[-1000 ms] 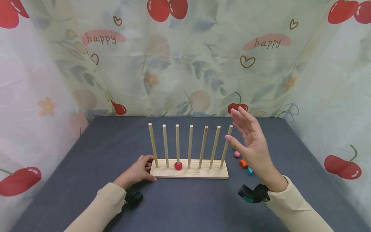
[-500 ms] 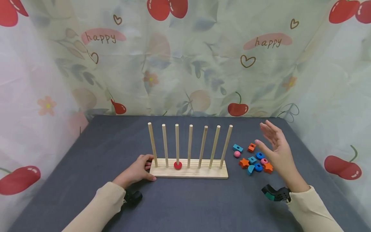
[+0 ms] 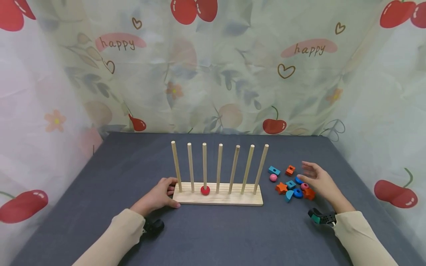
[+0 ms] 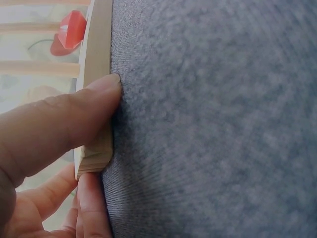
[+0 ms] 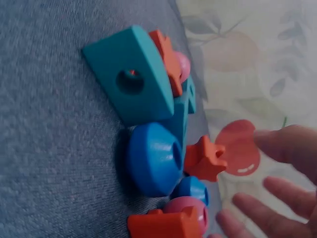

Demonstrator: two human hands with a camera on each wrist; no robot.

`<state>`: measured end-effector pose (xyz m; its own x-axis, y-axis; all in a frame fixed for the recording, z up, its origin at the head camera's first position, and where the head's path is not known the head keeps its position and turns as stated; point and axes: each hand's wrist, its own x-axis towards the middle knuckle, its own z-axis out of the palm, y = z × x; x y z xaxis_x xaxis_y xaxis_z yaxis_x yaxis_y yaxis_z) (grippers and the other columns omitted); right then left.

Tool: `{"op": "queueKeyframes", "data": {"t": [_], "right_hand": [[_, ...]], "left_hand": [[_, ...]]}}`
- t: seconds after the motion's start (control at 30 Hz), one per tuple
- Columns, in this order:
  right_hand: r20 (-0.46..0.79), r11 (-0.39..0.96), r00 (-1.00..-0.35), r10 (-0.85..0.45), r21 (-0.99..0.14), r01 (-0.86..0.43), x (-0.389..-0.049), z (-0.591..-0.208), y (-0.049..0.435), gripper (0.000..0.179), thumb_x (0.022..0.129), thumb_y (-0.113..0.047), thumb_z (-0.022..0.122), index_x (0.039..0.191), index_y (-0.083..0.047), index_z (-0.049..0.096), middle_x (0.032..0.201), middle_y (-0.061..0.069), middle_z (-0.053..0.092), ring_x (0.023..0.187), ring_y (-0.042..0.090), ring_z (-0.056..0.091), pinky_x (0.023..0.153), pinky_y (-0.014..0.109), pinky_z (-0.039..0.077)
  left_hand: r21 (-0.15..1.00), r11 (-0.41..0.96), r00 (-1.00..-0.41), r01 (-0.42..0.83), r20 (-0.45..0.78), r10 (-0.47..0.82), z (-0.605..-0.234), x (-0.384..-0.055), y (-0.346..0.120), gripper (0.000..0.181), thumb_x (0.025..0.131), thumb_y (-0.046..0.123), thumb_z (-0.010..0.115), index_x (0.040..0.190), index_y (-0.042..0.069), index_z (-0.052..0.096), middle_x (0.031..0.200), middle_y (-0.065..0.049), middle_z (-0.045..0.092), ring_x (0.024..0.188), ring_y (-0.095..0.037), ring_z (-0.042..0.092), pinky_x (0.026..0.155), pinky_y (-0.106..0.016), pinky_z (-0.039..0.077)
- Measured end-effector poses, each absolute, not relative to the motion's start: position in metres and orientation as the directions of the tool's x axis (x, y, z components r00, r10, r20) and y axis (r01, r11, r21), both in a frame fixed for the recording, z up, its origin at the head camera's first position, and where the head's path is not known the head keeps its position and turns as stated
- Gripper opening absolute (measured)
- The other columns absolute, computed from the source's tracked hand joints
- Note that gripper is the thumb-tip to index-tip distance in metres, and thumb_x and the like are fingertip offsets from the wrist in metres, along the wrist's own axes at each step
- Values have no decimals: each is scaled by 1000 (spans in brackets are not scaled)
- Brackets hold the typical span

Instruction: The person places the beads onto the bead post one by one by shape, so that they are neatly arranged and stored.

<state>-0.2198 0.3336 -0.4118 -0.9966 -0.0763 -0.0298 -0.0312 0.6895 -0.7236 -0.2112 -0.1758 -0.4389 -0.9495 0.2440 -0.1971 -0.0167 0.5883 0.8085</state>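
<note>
My left hand grips the left end of a wooden peg board; the left wrist view has the thumb along its front edge and fingers at its end. Several upright pegs rise from it, and a red bead sits at the foot of the third peg from the left. My right hand, fingers relaxed and holding nothing, hovers over the right side of a group of wooden beads. Nearest it are a blue round bead, a pink bead and an orange star bead.
Left in the group lie a blue rectangular bead, a pink ball bead, another orange star bead and a blue half-round bead. A patterned cloth borders the dark table behind and at both sides.
My right hand has moved from beside the rightmost peg, first right and then down toward the beads, uncovering most of them. My left hand has stayed on the board's end.
</note>
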Motion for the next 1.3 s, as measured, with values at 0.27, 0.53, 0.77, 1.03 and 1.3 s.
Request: {"op": "queueKeyframes", "data": {"t": [0.27,0.53,0.77,1.03,1.3], "right_hand": [[-100,743,-991,-91,-669,-1,-226,-420,338,60,96,-30,59,139,8,40,136,33,46,115,43,54,89,48,52],[-139,756,-988,-64,-654,43,-233,-429,341,50,94,-25,63,131,7,51,127,32,53,108,39,57,87,47,52],[-149,755,-988,-24,-651,80,-235,-432,340,49,92,-24,65,129,7,53,127,33,53,107,40,56,87,47,52],[-156,766,-988,-1,-635,100,-236,-432,338,45,91,-20,66,127,5,56,128,34,52,106,40,55,86,48,51],[-160,780,-987,8,-617,106,-235,-430,336,43,91,-20,66,125,5,58,125,33,55,97,31,58,82,44,52]], "left_hand": [[807,590,-949,-16,-199,246,-440,-211,-177,84,64,-1,87,136,-6,44,125,-22,39,117,-33,49,102,-46,44],[801,598,-949,-24,-207,240,-440,-212,-175,84,64,0,87,136,-5,44,126,-21,39,116,-33,49,101,-45,44],[802,596,-953,-48,-216,213,-443,-213,-175,84,64,-2,87,137,-3,45,128,-20,39,119,-32,48,103,-46,43],[797,602,-954,-49,-216,209,-442,-212,-174,83,63,-3,87,135,-2,46,127,-20,40,117,-32,49,102,-46,44],[795,605,-955,-43,-210,208,-441,-212,-174,82,64,-3,86,136,-3,46,126,-20,40,117,-31,49,101,-46,44]]}}
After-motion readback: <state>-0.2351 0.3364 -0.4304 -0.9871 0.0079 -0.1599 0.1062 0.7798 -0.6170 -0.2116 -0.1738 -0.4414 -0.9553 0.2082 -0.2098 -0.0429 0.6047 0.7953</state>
